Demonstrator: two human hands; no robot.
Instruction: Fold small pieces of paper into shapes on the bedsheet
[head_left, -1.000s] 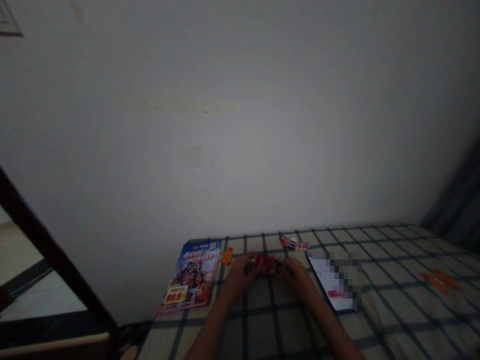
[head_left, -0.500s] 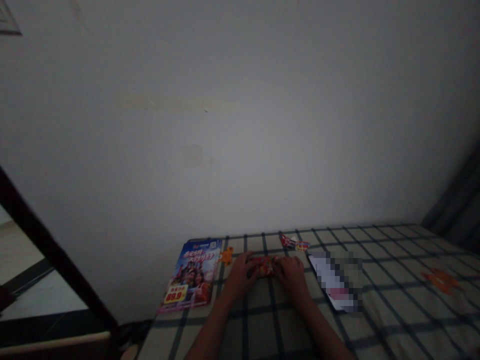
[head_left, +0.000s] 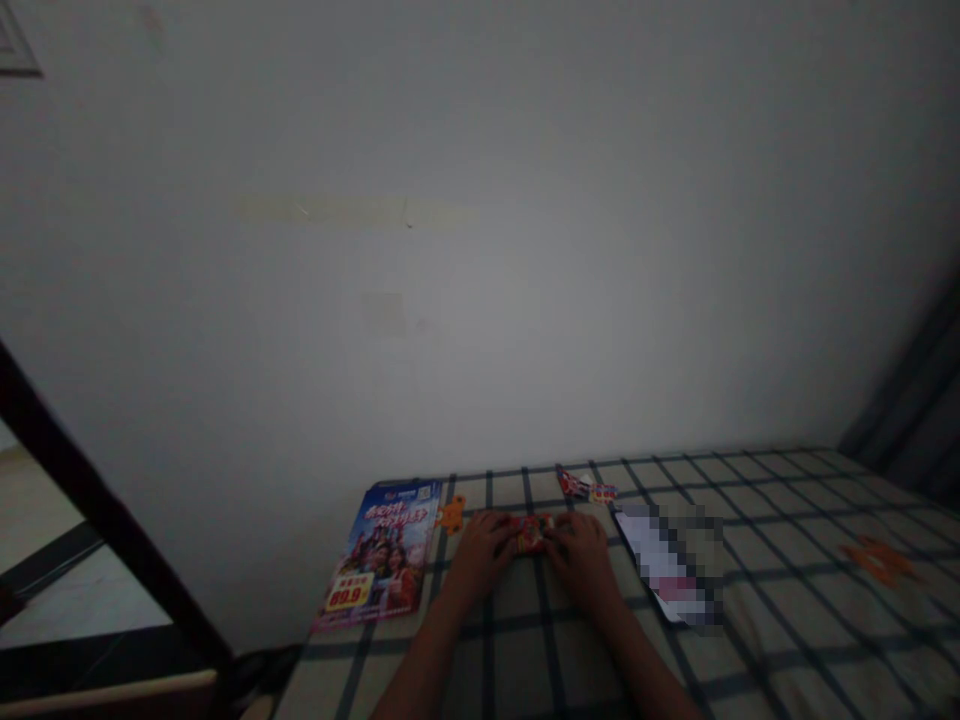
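Observation:
A small, flat red printed piece (head_left: 532, 534) lies on the checked cloth between my two hands; whether it is paper or a wrapper I cannot tell. My left hand (head_left: 486, 548) holds its left end, with fingers bent and pressed down. On the right end, the curled fingers of my right hand (head_left: 579, 545) grip it in the same way. Both hands rest low on the cloth, and the fingertips partly cover the piece's ends.
A blue and pink printed flyer (head_left: 386, 555) lies to the left. Behind my right hand is a crumpled printed scrap (head_left: 585, 486). A phone-like flat object (head_left: 660, 565), partly pixelated, lies at right. The checked cloth (head_left: 787, 560) reaches the wall (head_left: 525, 250).
My left hand's fingers have flattened slightly over the left end of the piece. The right hand's fingers have shifted a little at the other end. Everything else stays put.

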